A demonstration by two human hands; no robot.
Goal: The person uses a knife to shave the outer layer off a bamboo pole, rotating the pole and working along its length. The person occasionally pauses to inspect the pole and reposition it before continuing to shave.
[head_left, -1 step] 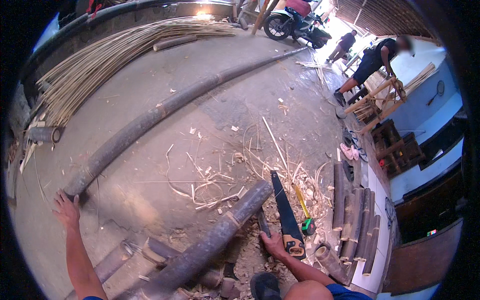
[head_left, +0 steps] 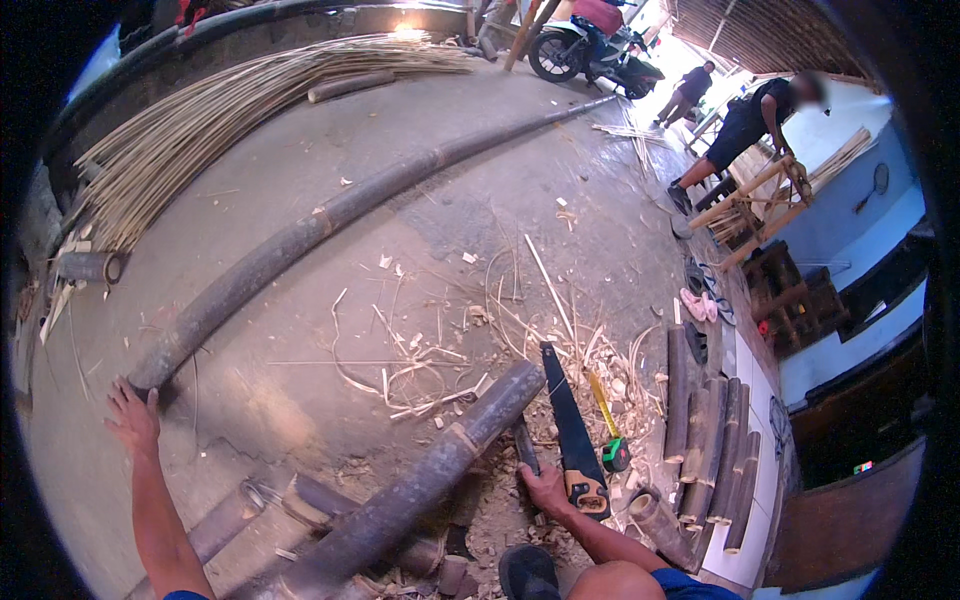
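My left hand (head_left: 134,418) has its fingers spread at the near end of a long bamboo pole (head_left: 325,222), touching it. That pole stretches away across the floor to the far right. My right hand (head_left: 546,490) is closed round a dark, narrow, flat tool (head_left: 525,442) whose kind I cannot make out. Close beside that hand lies a handsaw (head_left: 571,420) with a black blade and a wooden handle. A green tape measure (head_left: 616,455) with its yellow tape pulled out rests next to the saw. A thick bamboo length (head_left: 430,465) slants up between my hands, over shorter pieces (head_left: 315,500).
Bamboo shavings (head_left: 625,385) litter the concrete floor. Cut bamboo pieces (head_left: 708,440) line the tiled edge at right. A bundle of thin strips (head_left: 190,140) lies far left. One person (head_left: 745,130) bends over a bamboo frame (head_left: 755,200); another (head_left: 690,88) is farther off near a motorcycle (head_left: 590,55).
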